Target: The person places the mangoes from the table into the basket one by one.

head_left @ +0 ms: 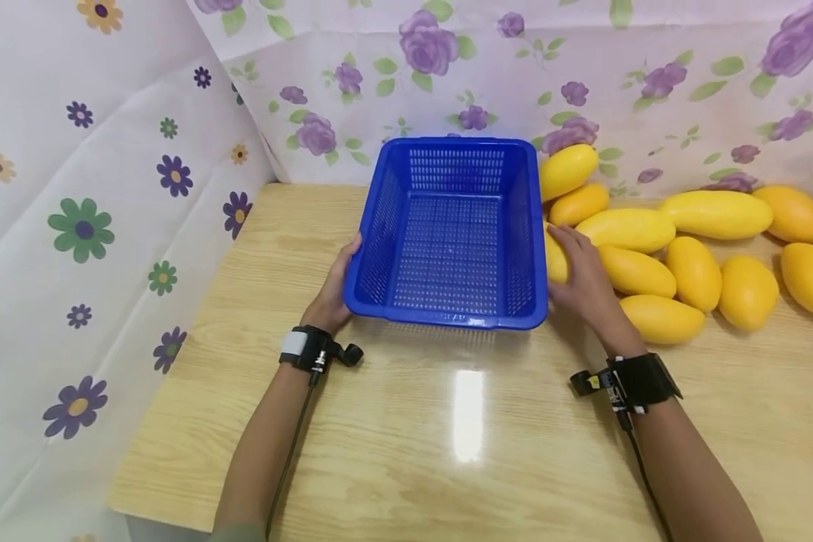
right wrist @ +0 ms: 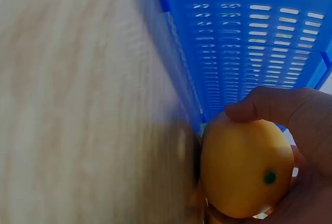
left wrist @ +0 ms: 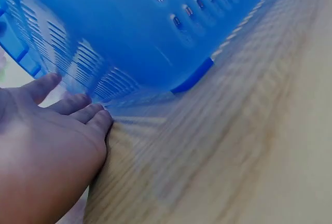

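Note:
A blue plastic basket with slotted walls stands on the table, its inside bare. My left hand is at the basket's left side; in the left wrist view its fairly straight fingers lie against the outer wall. Beside the basket's right wall, my right hand holds a yellow mango. The right wrist view shows the thumb laid over that mango, whose end has a small green spot. Part of the mango is hidden behind the basket's rim in the head view.
Several more yellow mangoes lie in a group to the right of the basket, some against the back. Flowered cloth hangs behind and along the left of the wooden table. Each wrist wears a black strap with a cable.

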Demonstrator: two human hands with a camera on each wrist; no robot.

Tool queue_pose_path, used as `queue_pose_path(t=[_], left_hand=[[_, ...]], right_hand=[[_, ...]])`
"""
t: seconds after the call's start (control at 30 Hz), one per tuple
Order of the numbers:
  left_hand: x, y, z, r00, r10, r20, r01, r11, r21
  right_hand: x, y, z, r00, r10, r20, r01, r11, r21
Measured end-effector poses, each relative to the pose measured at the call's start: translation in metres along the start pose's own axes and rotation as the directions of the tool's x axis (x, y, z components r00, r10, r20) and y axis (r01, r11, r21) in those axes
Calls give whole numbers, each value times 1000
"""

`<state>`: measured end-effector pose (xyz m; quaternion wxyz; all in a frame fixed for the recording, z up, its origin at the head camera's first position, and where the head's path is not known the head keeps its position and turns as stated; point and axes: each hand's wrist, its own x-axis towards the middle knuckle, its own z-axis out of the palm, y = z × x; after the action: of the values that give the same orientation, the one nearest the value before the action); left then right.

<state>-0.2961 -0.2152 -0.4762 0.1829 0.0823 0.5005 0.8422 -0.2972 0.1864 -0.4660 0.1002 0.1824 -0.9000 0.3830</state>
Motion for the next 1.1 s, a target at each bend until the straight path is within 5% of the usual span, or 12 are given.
queue_pose_path(t=[0.43,0.77,0.9,1.1], left_hand=[[-11,-8,0,998,-13,-54,18,996,89],[-10,-7,7,998,0,-58,8,991,130],[-9,-6,9,996,-2,-84,13,991,132],[-11,-4,12,998,-6,-68,17,986,164]], right_hand=[[-1,-10,-19,991,134,-15,-133,990,54],[-6,-36,-55,959,205,-196,-183,975,122],[-6,-58,-57,959,179,-219,-142,974,176],[-9,-83,-41,991,39,-132,-8,974,226]])
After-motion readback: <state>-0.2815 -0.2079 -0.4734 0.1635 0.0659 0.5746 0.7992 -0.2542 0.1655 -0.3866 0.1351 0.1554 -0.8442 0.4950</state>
